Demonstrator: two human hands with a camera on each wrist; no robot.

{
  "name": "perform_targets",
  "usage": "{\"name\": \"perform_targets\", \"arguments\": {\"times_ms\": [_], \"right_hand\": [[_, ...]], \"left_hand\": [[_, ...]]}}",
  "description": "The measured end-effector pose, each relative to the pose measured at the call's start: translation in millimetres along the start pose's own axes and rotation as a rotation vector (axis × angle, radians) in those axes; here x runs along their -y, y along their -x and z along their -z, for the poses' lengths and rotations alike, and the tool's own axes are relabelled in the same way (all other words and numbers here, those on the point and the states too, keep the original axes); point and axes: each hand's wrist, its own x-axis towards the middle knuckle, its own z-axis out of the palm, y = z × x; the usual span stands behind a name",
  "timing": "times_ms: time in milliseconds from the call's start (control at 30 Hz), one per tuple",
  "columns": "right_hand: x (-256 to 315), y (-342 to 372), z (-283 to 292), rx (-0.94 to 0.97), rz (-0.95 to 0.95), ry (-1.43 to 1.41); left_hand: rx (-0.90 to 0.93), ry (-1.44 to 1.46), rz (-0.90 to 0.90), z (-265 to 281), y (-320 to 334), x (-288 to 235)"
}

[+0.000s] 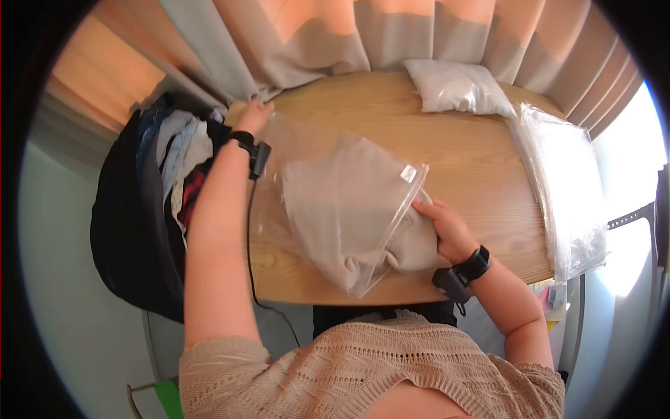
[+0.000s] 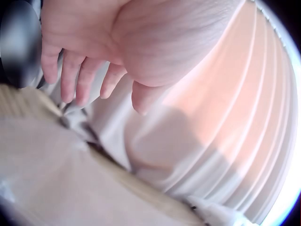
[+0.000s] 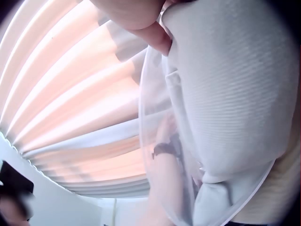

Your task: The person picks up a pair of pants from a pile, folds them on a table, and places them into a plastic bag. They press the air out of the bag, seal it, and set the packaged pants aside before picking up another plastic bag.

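A clear plastic zip bag (image 1: 269,209) lies on the table with a folded light-grey garment (image 1: 328,202) mostly inside it. Its mouth faces right, near a small white label, and part of the cloth sticks out there. My right hand (image 1: 450,229) grips that protruding cloth at the bag's mouth, thumb on top; in the right wrist view the garment (image 3: 235,84) fills much of the picture. My left hand (image 1: 252,117) is at the table's back left, beyond the bag's far corner. In the left wrist view the left hand's fingers (image 2: 70,77) hang loosely extended, holding nothing.
On the left stands a black bag (image 1: 125,216) full of clothes. A filled, pillow-like plastic packet (image 1: 460,87) lies at the back right, beside a stack of clear plastic bags (image 1: 569,188) along the right edge. Curtains (image 1: 391,35) hang behind the table. A cable (image 1: 250,258) runs down from the left wrist.
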Motion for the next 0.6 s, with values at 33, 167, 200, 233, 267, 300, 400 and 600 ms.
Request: {"name": "perform_targets", "arguments": {"times_ms": [33,167,200,233,267,300,400,600], "right_hand": [[2,1,1,0.002,-0.030,0.005],[3,4,2,0.230,-0.144,-0.006],[1,3,3,0.241,-0.193,0.017],[-1,2,1,0.252,-0.235,0.042],[-5,3,-3,0.213,-0.235,0.055],[-9,2,-6,0.219,-0.245,0.056],[-19,3,-16,0.168,-0.237,-0.005],[-39,13,-44,0.068,-0.173,-0.071]], "left_hand": [[-0.111,0.128,0.021,24,14,-20],[-0.015,0.486,-0.129,115,143,-96],[0.077,0.397,-0.086,128,182,-110],[0.167,0.311,-0.049,134,219,-123],[0.237,0.318,-0.016,130,257,-134],[0.304,0.326,0.014,124,290,-146],[0.441,0.164,0.045,107,357,-181],[0.107,0.219,0.150,50,389,-176]]}}
